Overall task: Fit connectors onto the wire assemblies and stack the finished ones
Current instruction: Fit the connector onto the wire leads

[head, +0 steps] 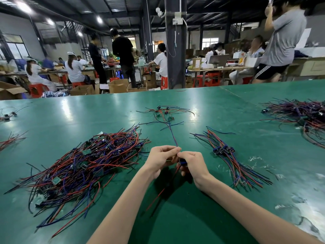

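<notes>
Glossy green bench. Left of the hands, a tangled heap of red and blue wires with small green boards. Right of them, a neat stack, blue connectors aligned. Pinched in the left hand, a wire pair; gripped in the curled right hand, a blue connector

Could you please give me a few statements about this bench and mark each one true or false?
1. The left hand and right hand hold one wire assembly between them. True.
2. The tangled pile lies right of the hands. False: it lies to their left.
3. The stack right of the hands carries blue connectors. True.
4. The table is red. False: it is green.
</notes>
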Demonstrator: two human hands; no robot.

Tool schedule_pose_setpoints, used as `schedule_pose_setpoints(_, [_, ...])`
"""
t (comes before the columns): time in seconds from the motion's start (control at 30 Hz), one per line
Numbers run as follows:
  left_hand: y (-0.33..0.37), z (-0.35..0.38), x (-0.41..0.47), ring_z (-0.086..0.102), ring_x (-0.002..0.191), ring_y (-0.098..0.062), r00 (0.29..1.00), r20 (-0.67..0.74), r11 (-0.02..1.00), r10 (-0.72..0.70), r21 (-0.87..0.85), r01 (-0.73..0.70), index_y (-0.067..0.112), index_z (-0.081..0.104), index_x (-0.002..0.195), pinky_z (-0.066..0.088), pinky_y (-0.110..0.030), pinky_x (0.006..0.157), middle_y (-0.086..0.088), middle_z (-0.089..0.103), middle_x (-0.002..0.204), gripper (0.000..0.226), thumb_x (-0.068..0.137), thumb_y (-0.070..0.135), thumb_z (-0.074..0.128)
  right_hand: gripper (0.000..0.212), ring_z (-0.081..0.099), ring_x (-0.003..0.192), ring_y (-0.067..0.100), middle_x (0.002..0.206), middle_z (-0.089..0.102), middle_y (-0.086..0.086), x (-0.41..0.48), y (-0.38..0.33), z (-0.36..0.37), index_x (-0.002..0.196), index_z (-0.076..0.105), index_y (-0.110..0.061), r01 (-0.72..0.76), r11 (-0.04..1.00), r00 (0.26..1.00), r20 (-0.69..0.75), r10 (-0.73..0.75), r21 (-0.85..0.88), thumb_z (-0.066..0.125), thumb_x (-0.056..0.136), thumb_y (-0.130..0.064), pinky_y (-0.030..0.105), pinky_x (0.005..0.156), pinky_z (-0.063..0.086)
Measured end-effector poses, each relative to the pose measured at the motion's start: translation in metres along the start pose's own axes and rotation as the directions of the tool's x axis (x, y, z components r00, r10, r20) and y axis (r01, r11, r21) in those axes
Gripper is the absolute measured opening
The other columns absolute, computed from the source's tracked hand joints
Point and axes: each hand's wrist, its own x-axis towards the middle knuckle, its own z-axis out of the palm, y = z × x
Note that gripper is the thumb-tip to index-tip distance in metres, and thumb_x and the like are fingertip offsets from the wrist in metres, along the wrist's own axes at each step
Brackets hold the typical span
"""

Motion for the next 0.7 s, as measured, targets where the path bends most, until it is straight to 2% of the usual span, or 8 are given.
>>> schedule_pose_setpoints(0.17, [0.004,-0.001,-0.001,0.050,0.049,-0.016,1.000,-0.026,1.000,0.006,-0.020,-0.006,0.000,0.069,0.076,0.049,-0.025,0.058,-0.008,0.058,0.058,0.006,0.080,0.003,0.070,0.033,0.040,0.036,0.013,0.048,0.057,0.007,-0.001,-0.003,0.001,0.058,0.065,-0.006,-0.017,0.999,0.999,0.032,0.019,-0.048,0.055,0.088,-0.011,0.020,0.036,0.033])
schedule_pose_setpoints(0.33, [0.009,-0.005,0.001,0.049,0.045,-0.009,0.979,-0.193,0.995,0.063,-0.059,-0.076,0.003,0.068,0.068,0.046,-0.017,0.050,-0.004,0.061,0.054,0.014,0.082,0.002,0.069,0.037,0.037,0.035,0.011,0.046,0.056,0.008,-0.007,-0.003,0.005,0.047,0.064,-0.010,0.013,0.990,0.999,0.050,-0.006,-0.142,0.055,0.083,-0.011,0.019,0.036,0.030])
schedule_pose_setpoints(0.53, [0.014,-0.024,0.006,0.050,0.046,-0.009,0.924,-0.364,0.984,0.117,-0.082,-0.157,0.005,0.067,0.070,0.047,-0.019,0.053,0.000,0.062,0.053,0.012,0.082,0.001,0.069,0.032,0.032,0.030,0.011,0.043,0.054,0.007,-0.020,-0.004,0.013,0.046,0.065,-0.009,0.095,0.954,0.992,0.110,-0.066,-0.285,0.056,0.077,-0.010,0.016,0.034,0.026])
schedule_pose_setpoints(0.7, [0.016,-0.033,0.011,0.050,0.043,-0.004,0.860,-0.491,0.972,0.141,-0.097,-0.215,0.005,0.065,0.070,0.045,-0.014,0.049,0.001,0.061,0.052,0.014,0.083,-0.001,0.067,0.031,0.034,0.029,0.007,0.041,0.053,0.004,-0.027,-0.005,0.016,0.046,0.064,-0.009,0.161,0.934,0.979,0.171,-0.110,-0.320,0.055,0.075,-0.015,0.014,0.034,0.026])
